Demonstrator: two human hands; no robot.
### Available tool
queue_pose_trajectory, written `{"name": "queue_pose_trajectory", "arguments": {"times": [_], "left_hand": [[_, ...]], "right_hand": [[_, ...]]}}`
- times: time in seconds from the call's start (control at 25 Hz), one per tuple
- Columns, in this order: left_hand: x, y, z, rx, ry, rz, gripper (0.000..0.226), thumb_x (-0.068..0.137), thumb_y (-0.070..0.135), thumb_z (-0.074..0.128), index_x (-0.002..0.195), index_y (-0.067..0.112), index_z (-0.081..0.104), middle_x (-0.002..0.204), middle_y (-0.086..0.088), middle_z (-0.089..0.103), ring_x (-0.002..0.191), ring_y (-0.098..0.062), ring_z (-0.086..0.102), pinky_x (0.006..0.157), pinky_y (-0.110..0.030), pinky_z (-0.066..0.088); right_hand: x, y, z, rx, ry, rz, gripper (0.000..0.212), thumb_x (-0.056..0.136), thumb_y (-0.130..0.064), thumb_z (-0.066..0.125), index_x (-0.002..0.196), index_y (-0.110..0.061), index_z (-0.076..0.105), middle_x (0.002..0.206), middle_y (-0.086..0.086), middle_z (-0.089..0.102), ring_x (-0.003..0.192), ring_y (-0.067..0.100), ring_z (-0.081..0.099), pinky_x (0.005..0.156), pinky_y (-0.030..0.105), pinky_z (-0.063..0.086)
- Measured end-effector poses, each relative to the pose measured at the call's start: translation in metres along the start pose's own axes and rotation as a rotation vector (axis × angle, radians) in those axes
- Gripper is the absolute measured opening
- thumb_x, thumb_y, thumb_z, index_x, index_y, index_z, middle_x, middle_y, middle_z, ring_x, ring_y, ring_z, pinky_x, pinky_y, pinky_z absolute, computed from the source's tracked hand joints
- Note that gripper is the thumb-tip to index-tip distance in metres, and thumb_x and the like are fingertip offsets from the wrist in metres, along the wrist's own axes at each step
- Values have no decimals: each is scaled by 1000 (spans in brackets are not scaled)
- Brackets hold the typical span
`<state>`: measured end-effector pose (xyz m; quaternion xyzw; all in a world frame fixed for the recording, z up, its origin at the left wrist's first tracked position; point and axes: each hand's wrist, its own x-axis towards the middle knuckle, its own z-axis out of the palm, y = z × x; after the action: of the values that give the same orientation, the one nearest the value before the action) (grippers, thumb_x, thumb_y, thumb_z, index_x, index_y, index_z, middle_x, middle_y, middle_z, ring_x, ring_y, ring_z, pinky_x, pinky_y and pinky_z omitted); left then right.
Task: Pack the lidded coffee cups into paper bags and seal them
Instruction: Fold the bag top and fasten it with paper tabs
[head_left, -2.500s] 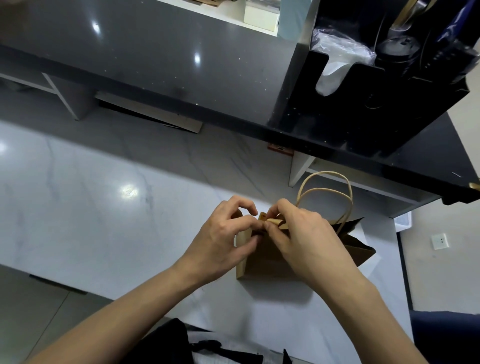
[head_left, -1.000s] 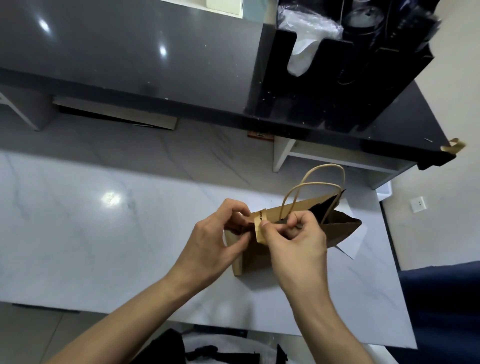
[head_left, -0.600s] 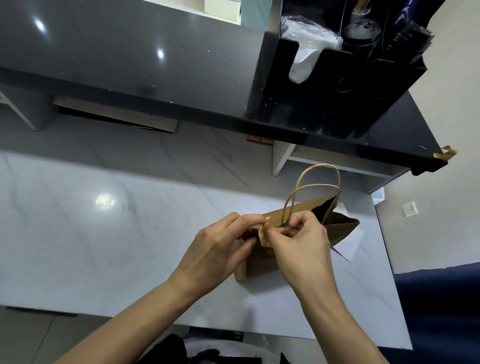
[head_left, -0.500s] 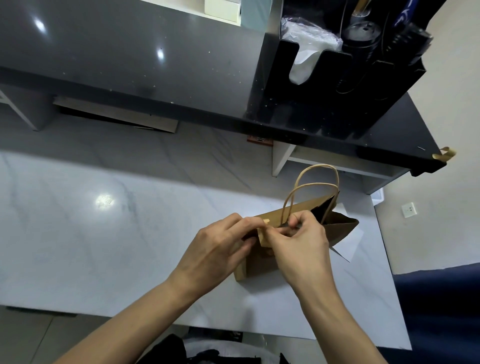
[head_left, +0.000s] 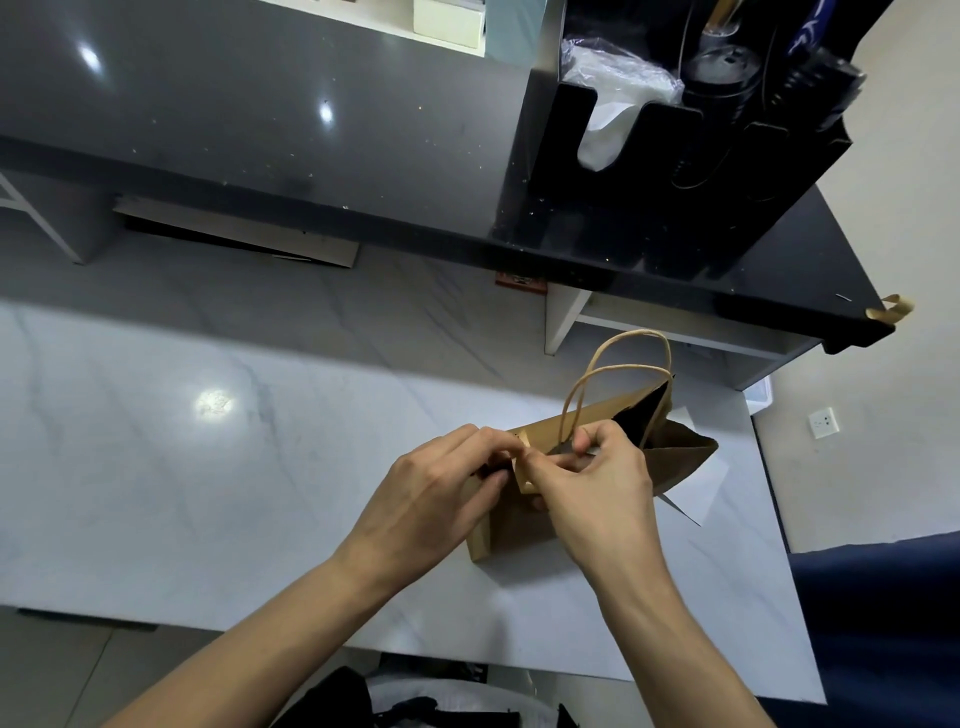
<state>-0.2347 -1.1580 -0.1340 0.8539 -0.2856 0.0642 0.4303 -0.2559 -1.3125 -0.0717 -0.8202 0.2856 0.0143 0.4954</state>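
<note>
One brown paper bag (head_left: 524, 525) is standing on the white marbled surface (head_left: 208, 467), towards its right end, and everything else is placed here relative to that bag. Two twisted paper handles (head_left: 618, 369) are rising from the bag's top edge. At the bag's left top corner, two hands are meeting. The left hand (head_left: 441, 499) is curling its fingers over that corner and pinching the folded top. The right hand (head_left: 597, 483) is pinching one small tan strip (head_left: 522, 470), seemingly a sticker or tape, against the fold beside the left fingertips. The bag's right end is gaping open, showing a dark interior; whether a cup is sitting inside cannot be told. One white sheet of paper (head_left: 696, 499) is lying under the bag's right end. Behind the bag, one dark raised counter (head_left: 311, 130) is carrying one black organizer (head_left: 649, 171) holding a plastic-wrapped white bundle (head_left: 613, 98).
</note>
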Motion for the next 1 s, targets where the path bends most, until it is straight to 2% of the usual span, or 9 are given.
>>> {"name": "queue_pose_trajectory", "arguments": {"times": [0.28, 0.44, 0.68, 0.84, 1.0], "left_hand": [[2, 1, 0, -16, -8, -58, 24, 95, 15, 67, 116, 24, 72, 99, 14, 57, 82, -8, 62, 71, -31, 55], [2, 5, 0, 3, -18, -70, 23, 95, 16, 68, 117, 24, 73, 100, 14, 58, 84, -6, 62, 73, -27, 53], [2, 7, 0, 50, -20, -62, 21, 96, 19, 68, 115, 24, 75, 111, 11, 61, 90, -2, 61, 78, -19, 52], [4, 9, -3, 91, -42, -63, 22, 96, 18, 68, 117, 23, 75, 110, 10, 65, 95, -7, 63, 80, -28, 55], [4, 11, -4, 119, -63, -73, 23, 97, 19, 66, 118, 24, 74, 107, 10, 67, 96, -6, 62, 80, -30, 55]], "right_hand": [[-2, 10, -2, 69, -59, -9, 35, 79, -21, 80, 85, -22, 46, 70, -2, 75, 76, 22, 72, 81, 49, 59], [-4, 16, -6, 117, -102, -16, 35, 82, -16, 80, 86, -21, 45, 75, -1, 77, 78, 16, 74, 80, 40, 57], [-6, 21, -10, 149, -133, -14, 33, 82, -13, 82, 89, -16, 49, 78, 1, 77, 77, 14, 76, 82, 43, 61], [-5, 28, -12, 135, -128, -18, 36, 79, -16, 85, 87, -16, 51, 74, 3, 75, 72, 12, 73, 76, 40, 60], [-3, 34, -11, 161, -139, -17, 39, 79, -20, 86, 84, -14, 48, 67, 3, 74, 65, 17, 74, 71, 43, 60]]}}
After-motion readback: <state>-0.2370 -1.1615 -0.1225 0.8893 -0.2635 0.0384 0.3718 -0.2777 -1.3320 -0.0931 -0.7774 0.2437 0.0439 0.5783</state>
